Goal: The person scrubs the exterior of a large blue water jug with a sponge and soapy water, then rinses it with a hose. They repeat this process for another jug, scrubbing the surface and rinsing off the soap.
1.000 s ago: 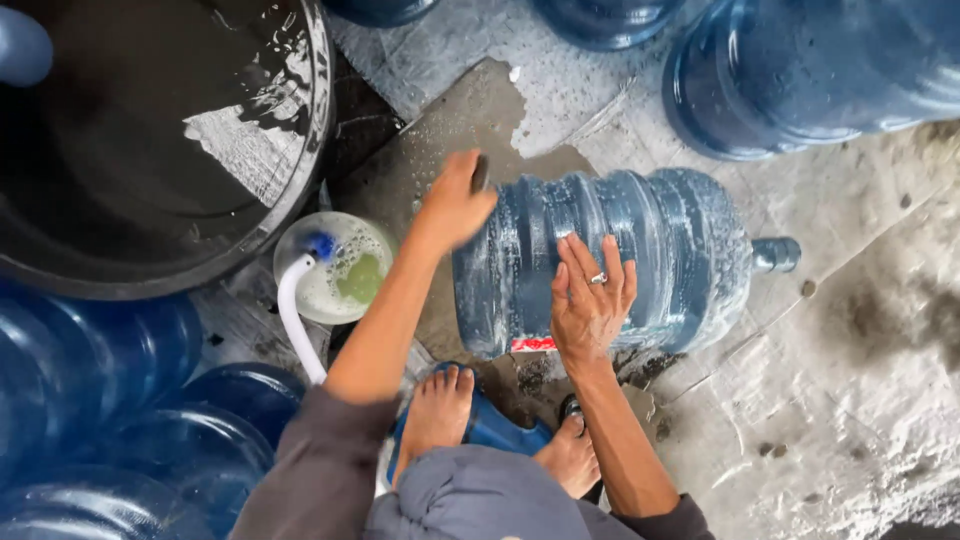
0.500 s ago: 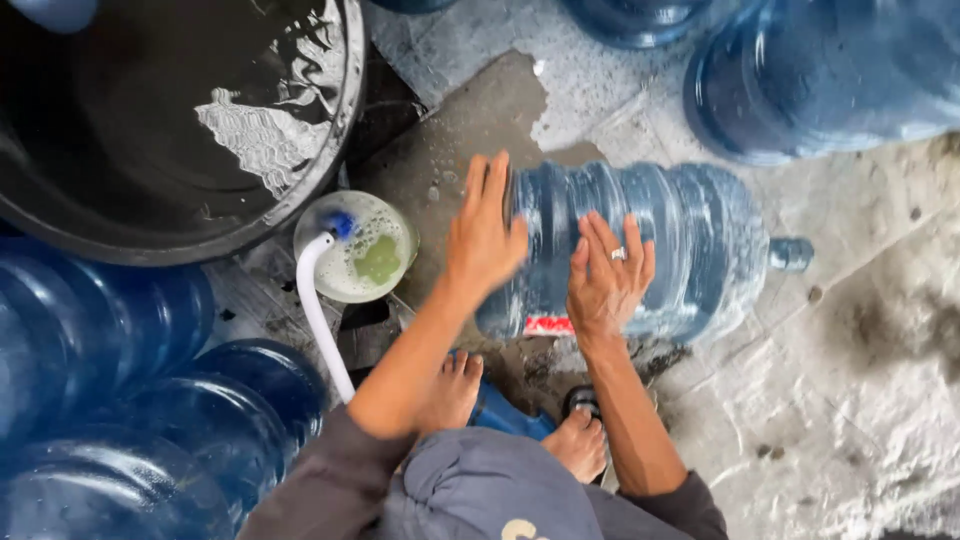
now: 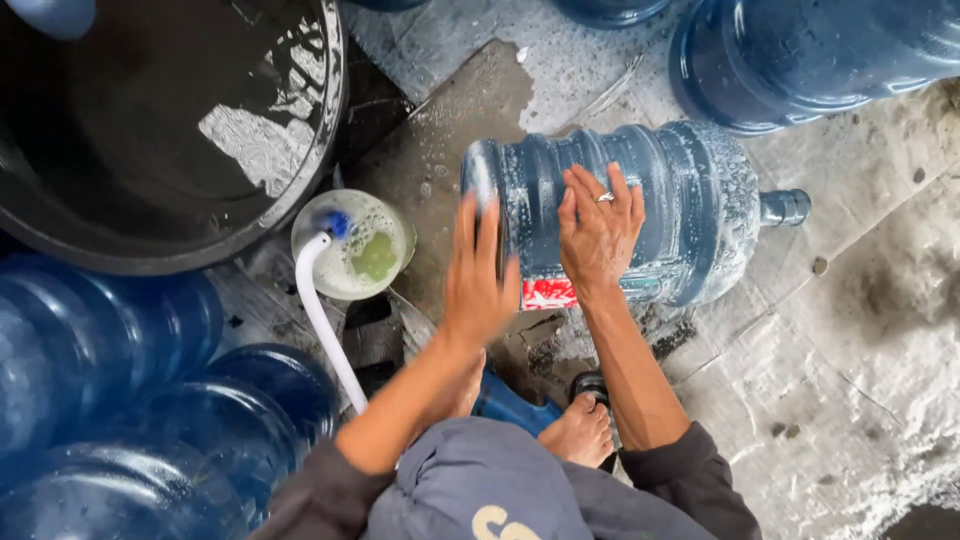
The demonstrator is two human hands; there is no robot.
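Observation:
A large blue water jug [image 3: 690, 215] lies on its side on the wet concrete, its neck pointing right and a red label on its near side. Soapy foam clings to its wall. My left hand [image 3: 480, 275] is spread flat against the jug's base end, fingers apart and slightly blurred. My right hand [image 3: 598, 235], with a ring on one finger, lies palm down on the middle of the jug's body. Neither hand curls around the jug.
A big dark tub of water [image 3: 320, 170] fills the upper left. A small white bowl of soapy water [image 3: 395, 275] with a white hose [image 3: 325, 330] stands beside it. More blue jugs crowd the left [image 3: 120, 400] and top right [image 3: 800, 60]. My bare feet [image 3: 575, 435] are below.
My left hand has slid from the far top of the jug's base down toward me. My right hand has stayed flat on the jug's body.

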